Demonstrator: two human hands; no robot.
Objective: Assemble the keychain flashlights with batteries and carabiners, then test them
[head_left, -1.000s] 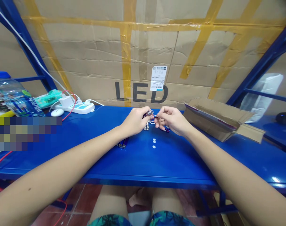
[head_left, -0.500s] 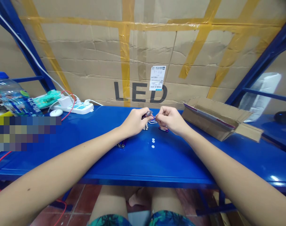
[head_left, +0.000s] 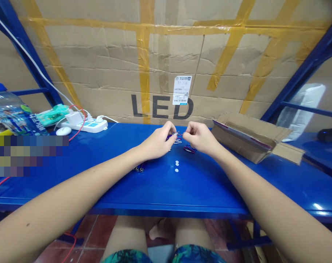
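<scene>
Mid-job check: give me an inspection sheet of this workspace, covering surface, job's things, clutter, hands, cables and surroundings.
Surface: blue table, glossy, with reflections.
Job's things: three white discs, two close together, one nearer the person; metal-tipped tubes, partly hidden; blue loop farther off, to the right.
Clutter: bottle and power strip at left; open carton at right.
Hands: left hand grips a metal-tipped piece; right hand pinches what looks like a thin strand.
Cables: red cable and white cable by the power strip.
Surroundings: cardboard marked LED behind; tiled floor below.
</scene>
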